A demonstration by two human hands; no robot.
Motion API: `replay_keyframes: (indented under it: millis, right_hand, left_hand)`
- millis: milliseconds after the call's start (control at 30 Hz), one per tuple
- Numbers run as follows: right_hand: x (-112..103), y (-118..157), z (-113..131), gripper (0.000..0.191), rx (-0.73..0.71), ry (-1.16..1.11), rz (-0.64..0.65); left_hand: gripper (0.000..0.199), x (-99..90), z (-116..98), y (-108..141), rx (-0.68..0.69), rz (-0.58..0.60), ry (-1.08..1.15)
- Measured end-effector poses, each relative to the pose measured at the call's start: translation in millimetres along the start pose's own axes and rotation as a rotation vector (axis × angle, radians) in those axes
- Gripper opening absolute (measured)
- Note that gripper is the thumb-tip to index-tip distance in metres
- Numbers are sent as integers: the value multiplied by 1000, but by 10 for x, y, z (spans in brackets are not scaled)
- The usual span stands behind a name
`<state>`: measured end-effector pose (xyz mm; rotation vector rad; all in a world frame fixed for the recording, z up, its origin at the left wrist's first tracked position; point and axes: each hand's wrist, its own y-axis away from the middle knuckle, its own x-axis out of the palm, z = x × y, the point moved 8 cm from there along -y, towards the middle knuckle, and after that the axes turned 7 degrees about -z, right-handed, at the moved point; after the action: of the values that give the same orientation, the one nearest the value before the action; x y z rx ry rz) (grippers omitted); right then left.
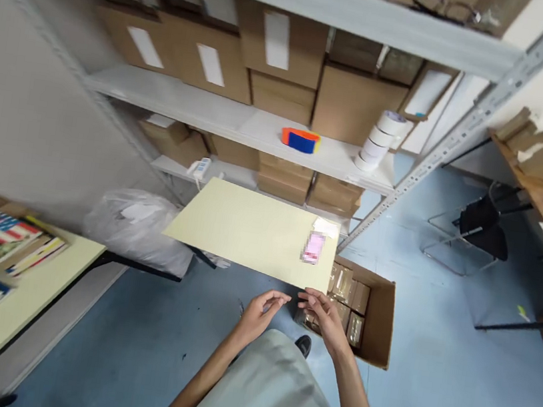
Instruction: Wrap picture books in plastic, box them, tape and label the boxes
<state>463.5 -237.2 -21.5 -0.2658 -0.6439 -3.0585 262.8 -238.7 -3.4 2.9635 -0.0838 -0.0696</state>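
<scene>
My left hand (260, 314) is held in front of my body, just short of the near edge of a pale yellow tabletop (242, 226). Its thumb and forefinger meet in a pinch; whether anything tiny sits between them I cannot make out. Close by on the right, my right hand (325, 317) has its fingers loosely bent and apart, with nothing seen in them. Its fingertips are near the tabletop's front right corner. A pink, blurred-out item (313, 246) lies on the right side of the tabletop, beside a white piece (327, 227).
An open carton (379, 320) of small packed boxes stands on the floor at right. Behind is a metal shelf (242, 125) with cardboard boxes, tape rolls (378, 141) and an orange-blue item (301, 140). A plastic bag (141, 229) and a side table (47, 273) are left; a black chair (483, 226) is right.
</scene>
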Motion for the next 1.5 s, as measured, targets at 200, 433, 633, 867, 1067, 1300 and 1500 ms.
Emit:
replay_keyframes:
  millis: [200, 433, 633, 867, 1067, 1300, 1500]
  right_hand:
    - [1466, 231, -246, 69, -5, 142, 201]
    - [3147, 336, -333, 64, 21, 383, 551]
    - [4477, 252, -496, 66, 4, 535, 767]
    - [6023, 144, -845, 70, 34, 554, 1010]
    - [7055, -13, -948, 66, 83, 542, 1217]
    - [7765, -290, -1250, 66, 181, 579, 1327]
    - [8121, -379, -1390, 59, 223, 625, 1367]
  left_hand:
    - [44, -1540, 105, 727, 12, -291, 74]
    - [42, -2890, 388, 1612, -18, -686, 183]
    - [47, -3727, 705, 2325, -6, -1008, 238]
    - [58, -4805, 1026, 2955, -103, -1439, 272]
    - [61, -5711, 763, 2765, -134, -1603, 198]
    - [55, -6295, 621, 2476, -219, -1700, 140]
    - [58, -6591, 774, 2506, -267, -1704, 194]
